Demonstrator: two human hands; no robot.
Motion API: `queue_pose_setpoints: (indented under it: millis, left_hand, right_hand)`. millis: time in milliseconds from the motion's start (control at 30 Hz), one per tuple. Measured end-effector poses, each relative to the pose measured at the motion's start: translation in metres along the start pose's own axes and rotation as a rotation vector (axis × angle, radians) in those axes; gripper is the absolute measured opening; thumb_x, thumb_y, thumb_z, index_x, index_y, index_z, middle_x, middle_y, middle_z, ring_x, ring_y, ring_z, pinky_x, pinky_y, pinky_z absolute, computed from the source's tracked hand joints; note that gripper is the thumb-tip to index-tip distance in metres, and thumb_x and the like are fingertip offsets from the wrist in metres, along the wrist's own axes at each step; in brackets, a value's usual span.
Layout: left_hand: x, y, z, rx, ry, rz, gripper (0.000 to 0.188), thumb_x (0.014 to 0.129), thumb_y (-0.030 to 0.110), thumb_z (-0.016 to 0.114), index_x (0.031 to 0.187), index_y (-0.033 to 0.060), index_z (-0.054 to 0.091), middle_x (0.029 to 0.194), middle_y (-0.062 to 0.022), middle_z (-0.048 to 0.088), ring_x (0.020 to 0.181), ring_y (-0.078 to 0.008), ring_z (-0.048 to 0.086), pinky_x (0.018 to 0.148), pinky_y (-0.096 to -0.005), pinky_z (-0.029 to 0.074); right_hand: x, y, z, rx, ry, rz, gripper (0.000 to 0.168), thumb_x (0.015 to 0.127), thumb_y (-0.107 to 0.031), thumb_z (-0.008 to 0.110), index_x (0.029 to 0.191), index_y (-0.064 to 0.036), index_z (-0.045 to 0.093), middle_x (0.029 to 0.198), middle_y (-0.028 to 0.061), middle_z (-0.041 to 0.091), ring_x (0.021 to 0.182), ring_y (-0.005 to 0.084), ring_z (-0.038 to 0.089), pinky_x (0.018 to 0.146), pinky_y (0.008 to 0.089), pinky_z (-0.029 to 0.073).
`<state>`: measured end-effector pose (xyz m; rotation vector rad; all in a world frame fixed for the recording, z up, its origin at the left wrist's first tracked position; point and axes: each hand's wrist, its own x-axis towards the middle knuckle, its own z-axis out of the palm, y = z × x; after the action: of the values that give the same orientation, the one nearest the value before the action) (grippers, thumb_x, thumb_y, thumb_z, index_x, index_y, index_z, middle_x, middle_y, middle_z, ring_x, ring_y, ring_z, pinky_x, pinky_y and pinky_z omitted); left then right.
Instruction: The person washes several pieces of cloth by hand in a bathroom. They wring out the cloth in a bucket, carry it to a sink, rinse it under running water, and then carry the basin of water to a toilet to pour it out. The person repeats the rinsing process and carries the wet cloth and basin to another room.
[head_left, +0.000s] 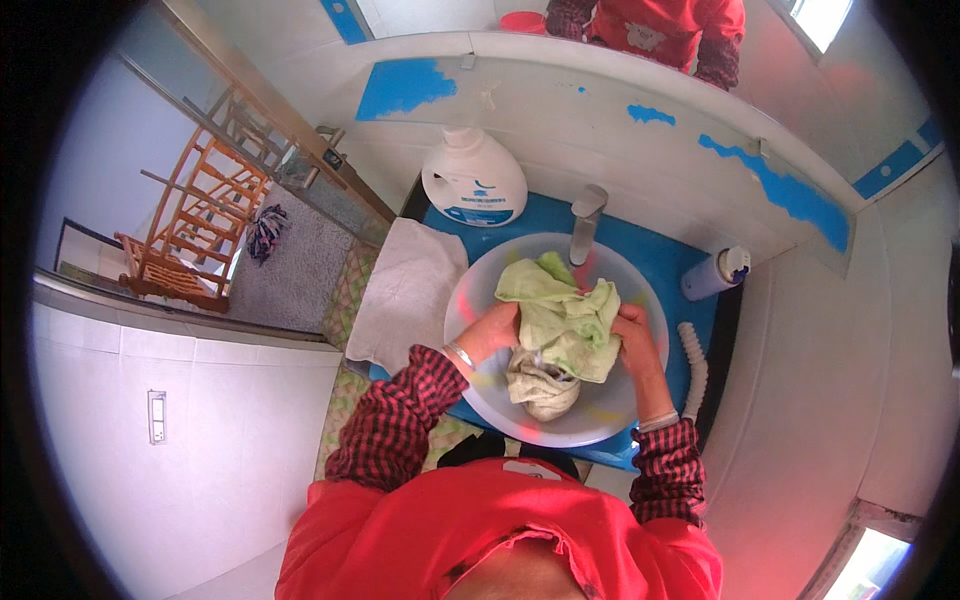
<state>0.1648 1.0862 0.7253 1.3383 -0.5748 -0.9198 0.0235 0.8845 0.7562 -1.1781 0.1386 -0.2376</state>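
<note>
A crumpled light-green cloth (562, 322) is stretched between my two hands, above a pale plastic basin (480, 405). My left hand (496, 330) grips its left edge, with the fingertips hidden under the fabric. On the opposite side, my right hand (637, 341) pinches the cloth between thumb and fingers. Below it in the basin lies a bunched beige cloth (547, 401), partly covered by the green one. A metal faucet (587, 221) reaches over the basin's far rim.
A white detergent jug (474, 176) stands at the back left of the blue countertop (544, 214). Left of the basin lies a white towel (409, 289). On the right are an aerosol can (712, 274) and a corrugated white hose (695, 367). A mirror (795, 97) spans the wall behind.
</note>
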Motion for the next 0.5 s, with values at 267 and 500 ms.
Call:
queue_pose_setpoints:
  millis: [267, 500]
  left_hand:
    - [0.017, -0.006, -0.032, -0.509, 0.392, -0.034, 0.029, 0.082, 0.011, 0.05, 0.11, 0.0114, 0.046, 0.098, -0.0044, 0.057, 0.084, -0.0167, 0.058, 0.069, -0.031, 0.048]
    - [0.015, 0.002, -0.022, -0.372, 0.565, -0.069, 0.028, 0.082, 0.009, 0.047, 0.109, 0.0138, 0.043, 0.098, -0.0041, 0.053, 0.081, -0.0182, 0.054, 0.068, -0.0312, 0.048]
  right_hand:
    - [0.017, 0.006, -0.082, -0.283, 0.586, -0.216, 0.009, 0.076, -0.002, 0.053, 0.075, 0.001, 0.061, 0.07, -0.0014, 0.058, 0.071, 0.0103, 0.053, 0.061, 0.0235, 0.042]
    - [0.029, 0.01, -0.029, -1.176, 0.293, -0.388, 0.026, 0.07, -0.005, 0.053, 0.095, -0.002, 0.054, 0.11, 0.0181, 0.051, 0.086, 0.0308, 0.056, 0.07, 0.0382, 0.045]
